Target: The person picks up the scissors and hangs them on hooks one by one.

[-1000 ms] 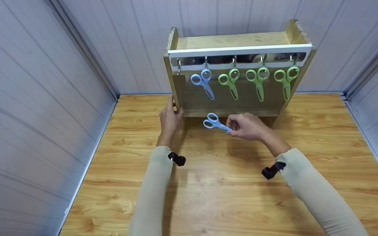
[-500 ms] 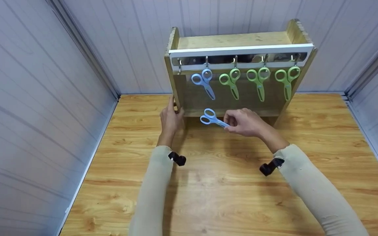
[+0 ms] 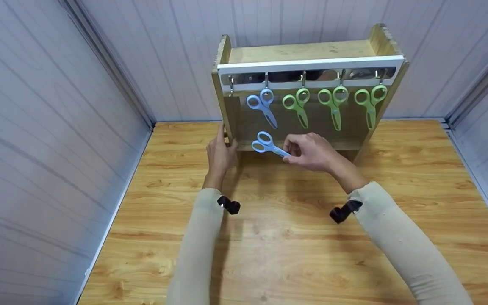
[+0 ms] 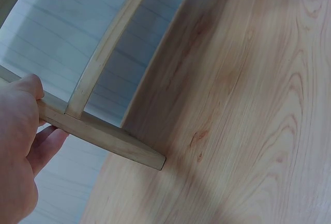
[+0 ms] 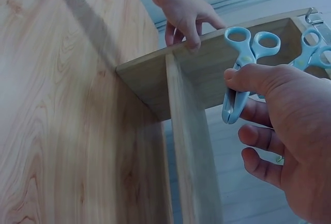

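Between thumb and forefinger, my right hand (image 3: 311, 151) pinches a pair of blue scissors (image 3: 265, 144) by the blade end. Its two handle loops point up and to the left, below the hook rail. My left hand (image 3: 220, 154) grips the left side panel of a wooden rack (image 3: 299, 51); in the left wrist view the thumb and fingers (image 4: 49, 146) lie on either side of the board. From the rack's hooks hang another pair of blue scissors (image 3: 265, 108) and three green pairs, the nearest of them green scissors (image 3: 298, 108). The leftmost hook (image 3: 231, 86) carries nothing.
The rack stands on a wood-grain table (image 3: 269, 245) against the back panel wall (image 3: 184, 63). A white strip with a metal hook rail (image 3: 284, 77) crosses its front. Panel walls also rise at left and right. Each sleeve carries a small black wrist camera (image 3: 229, 205).
My right hand has moved up and to the left with the blue scissors, toward the rack's left part. The left hand stays on the side panel. The hanging scissors have not moved.
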`<state>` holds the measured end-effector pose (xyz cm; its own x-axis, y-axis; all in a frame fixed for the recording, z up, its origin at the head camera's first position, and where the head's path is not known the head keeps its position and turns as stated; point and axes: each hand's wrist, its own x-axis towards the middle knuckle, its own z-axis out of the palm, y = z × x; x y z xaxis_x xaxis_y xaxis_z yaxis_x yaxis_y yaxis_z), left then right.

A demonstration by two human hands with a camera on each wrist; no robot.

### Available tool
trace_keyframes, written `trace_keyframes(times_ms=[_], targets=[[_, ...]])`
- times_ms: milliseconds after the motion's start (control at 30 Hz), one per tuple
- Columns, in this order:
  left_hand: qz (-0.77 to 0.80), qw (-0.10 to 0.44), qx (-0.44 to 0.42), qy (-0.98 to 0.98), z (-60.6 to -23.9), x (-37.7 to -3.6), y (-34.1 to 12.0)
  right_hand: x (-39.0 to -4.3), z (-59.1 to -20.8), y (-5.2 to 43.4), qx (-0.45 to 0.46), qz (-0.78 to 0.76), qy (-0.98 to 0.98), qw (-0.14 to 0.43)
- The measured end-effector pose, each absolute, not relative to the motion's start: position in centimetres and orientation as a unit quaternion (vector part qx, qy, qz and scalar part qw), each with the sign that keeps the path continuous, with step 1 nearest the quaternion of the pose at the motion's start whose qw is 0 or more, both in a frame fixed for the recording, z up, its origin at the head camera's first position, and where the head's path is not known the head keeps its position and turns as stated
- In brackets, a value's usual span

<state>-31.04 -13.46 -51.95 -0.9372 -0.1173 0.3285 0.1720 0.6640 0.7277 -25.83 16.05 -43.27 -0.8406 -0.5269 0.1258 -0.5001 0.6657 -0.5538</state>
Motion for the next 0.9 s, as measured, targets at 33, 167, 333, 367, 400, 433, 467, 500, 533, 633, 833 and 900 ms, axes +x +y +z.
trace_keyframes(times_ms=[33,167,333,367,400,433,467,500,533,633,833,900], targets=[[-0.411,0.171,-0.012,-0.895,-51.9,-31.1,-13.5,-25.8,-43.2,16.0,-0.281,-0.298,0.912,0.022],[-0.417,0.154,0.001,-0.896,-51.9,-31.1,-13.4,-25.8,-42.7,15.6,-0.28,-0.3,0.912,0.026],[-0.415,0.159,-0.001,-0.896,-51.9,-31.2,-13.5,-25.8,-42.2,15.3,-0.288,-0.301,0.909,0.021],[-0.414,0.16,-0.002,-0.896,-51.9,-31.2,-13.5,-25.8,-42.0,15.2,-0.29,-0.302,0.908,0.02],[-0.416,0.16,-0.003,-0.895,-51.9,-31.2,-13.5,-25.8,-41.9,15.1,-0.291,-0.304,0.907,0.019],[-0.418,0.159,-0.003,-0.894,-51.8,-31.1,-13.6,-25.9,-41.8,15.0,-0.292,-0.305,0.906,0.019],[-0.42,0.159,-0.002,-0.893,-51.8,-31.1,-13.6,-25.8,-41.7,14.9,-0.292,-0.306,0.906,0.019],[-0.421,0.159,-0.001,-0.893,-51.8,-31.0,-13.6,-25.8,-41.6,14.8,-0.292,-0.305,0.906,0.02],[-0.421,0.16,-0.001,-0.893,-51.8,-31.0,-13.6,-25.8,-41.6,14.7,-0.292,-0.305,0.906,0.021],[-0.412,0.169,-0.005,-0.895,-51.9,-31.0,-13.7,-25.8,-41.3,14.4,-0.289,-0.303,0.908,0.017],[-0.404,0.18,-0.015,-0.897,-51.9,-31.1,-13.5,-25.8,-40.6,14.0,-0.277,-0.31,0.909,0.009],[-0.403,0.18,-0.013,-0.897,-51.8,-31.2,-13.4,-25.8,-40.4,13.9,-0.275,-0.313,0.909,0.01]])
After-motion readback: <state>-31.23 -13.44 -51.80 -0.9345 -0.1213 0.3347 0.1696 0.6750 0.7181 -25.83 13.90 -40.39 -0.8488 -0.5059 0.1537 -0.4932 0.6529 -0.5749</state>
